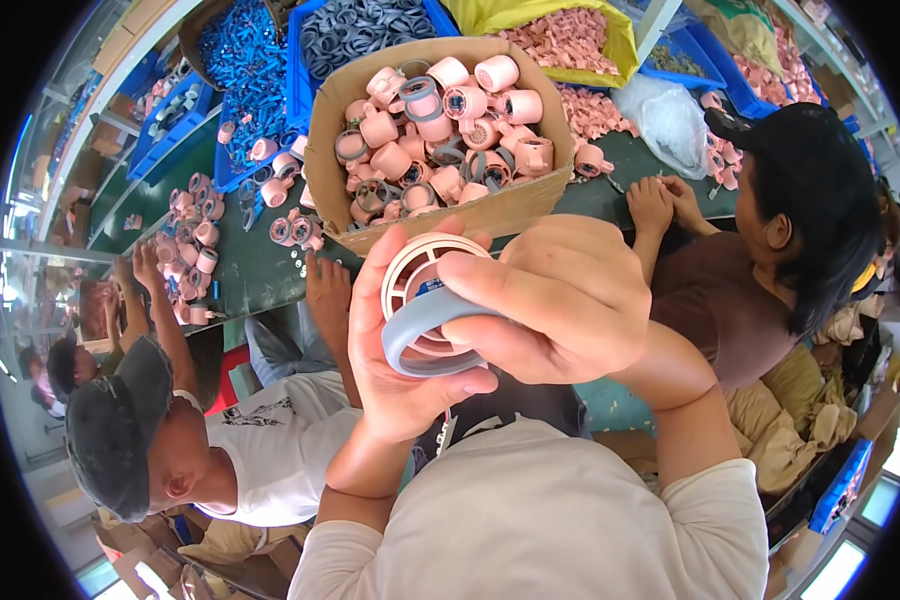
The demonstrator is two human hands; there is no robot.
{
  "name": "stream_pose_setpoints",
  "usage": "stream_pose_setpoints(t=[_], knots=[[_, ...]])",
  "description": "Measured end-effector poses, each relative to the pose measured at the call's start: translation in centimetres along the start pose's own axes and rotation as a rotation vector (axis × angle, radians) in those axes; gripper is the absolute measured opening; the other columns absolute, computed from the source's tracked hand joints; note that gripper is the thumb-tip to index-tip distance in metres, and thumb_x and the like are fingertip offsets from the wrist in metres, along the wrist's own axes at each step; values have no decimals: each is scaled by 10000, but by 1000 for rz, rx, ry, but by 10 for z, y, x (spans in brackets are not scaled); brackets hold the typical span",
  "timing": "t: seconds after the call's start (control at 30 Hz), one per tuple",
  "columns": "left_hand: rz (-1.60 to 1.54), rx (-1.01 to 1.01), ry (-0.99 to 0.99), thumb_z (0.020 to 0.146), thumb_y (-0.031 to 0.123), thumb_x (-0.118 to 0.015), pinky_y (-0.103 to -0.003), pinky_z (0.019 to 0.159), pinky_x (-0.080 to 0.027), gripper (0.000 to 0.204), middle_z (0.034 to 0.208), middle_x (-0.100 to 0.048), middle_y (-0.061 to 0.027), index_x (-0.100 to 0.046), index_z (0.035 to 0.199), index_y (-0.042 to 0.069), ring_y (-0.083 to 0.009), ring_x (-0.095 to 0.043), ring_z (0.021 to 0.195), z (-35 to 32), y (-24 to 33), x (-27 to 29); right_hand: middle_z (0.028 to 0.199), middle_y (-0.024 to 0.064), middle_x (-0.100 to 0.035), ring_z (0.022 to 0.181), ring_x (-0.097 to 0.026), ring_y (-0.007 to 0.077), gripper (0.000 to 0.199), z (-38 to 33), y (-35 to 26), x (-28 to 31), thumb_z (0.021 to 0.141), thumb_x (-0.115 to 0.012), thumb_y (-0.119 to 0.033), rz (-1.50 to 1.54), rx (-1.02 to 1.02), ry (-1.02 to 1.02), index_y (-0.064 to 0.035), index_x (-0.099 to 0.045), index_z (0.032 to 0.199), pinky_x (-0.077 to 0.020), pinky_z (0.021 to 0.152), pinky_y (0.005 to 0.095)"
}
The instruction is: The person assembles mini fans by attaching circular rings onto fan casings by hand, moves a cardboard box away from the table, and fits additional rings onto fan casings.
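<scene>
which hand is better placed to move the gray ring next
Probably the right hand: it already pinches the gray ring, while the left hand holds the round pink part.

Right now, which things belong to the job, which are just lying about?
In the job:
left hand, holding a pink housing
right hand, pinching a grey ring
probably the cardboard box of similar parts

Seemingly lying about:
translucent plastic bag
crumpled tan material
</scene>
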State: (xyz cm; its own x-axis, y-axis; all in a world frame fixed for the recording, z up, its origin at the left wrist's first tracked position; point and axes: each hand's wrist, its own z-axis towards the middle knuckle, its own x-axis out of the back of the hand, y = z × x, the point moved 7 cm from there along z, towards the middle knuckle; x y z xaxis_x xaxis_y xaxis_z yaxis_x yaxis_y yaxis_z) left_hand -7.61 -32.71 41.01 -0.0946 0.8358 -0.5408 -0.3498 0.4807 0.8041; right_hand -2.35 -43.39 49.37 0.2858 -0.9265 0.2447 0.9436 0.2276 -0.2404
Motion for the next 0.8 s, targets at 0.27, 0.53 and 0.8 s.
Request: stream_pose_setpoints(t=[0.27,0.53,0.8], knots=[[-48,32,55,590,142,-852,-442,1007,-395,1027,1376,-340,-214,-210,1389,87,-328,-420,1233,5,2,-8,649,92,-607,481,-544,171,269,-9,2,4,754,-689,-106,-58,-34,94,63,-624,953,-414,447,271],[338,-164,-26,659,84,-807,-409,967,-409,881,1305,-419,-246,-274,1358,21,-288,-473,1177,-1,6,19,686,98,-608,574,-574,198,265,-26,28,-8,741,-662,-128,-86,-292,-1,31,-635,952,-436,524,292],[784,-181,5,595,1,-780,-338,818,-480,597,1102,-556,-196,-543,1141,-40,-277,-589,985,-3,-12,45,802,114,-648,802,-604,152,227,-81,85,-94,813,-595,-173,444,-1034,-437,26,-648,910,-460,725,276]])
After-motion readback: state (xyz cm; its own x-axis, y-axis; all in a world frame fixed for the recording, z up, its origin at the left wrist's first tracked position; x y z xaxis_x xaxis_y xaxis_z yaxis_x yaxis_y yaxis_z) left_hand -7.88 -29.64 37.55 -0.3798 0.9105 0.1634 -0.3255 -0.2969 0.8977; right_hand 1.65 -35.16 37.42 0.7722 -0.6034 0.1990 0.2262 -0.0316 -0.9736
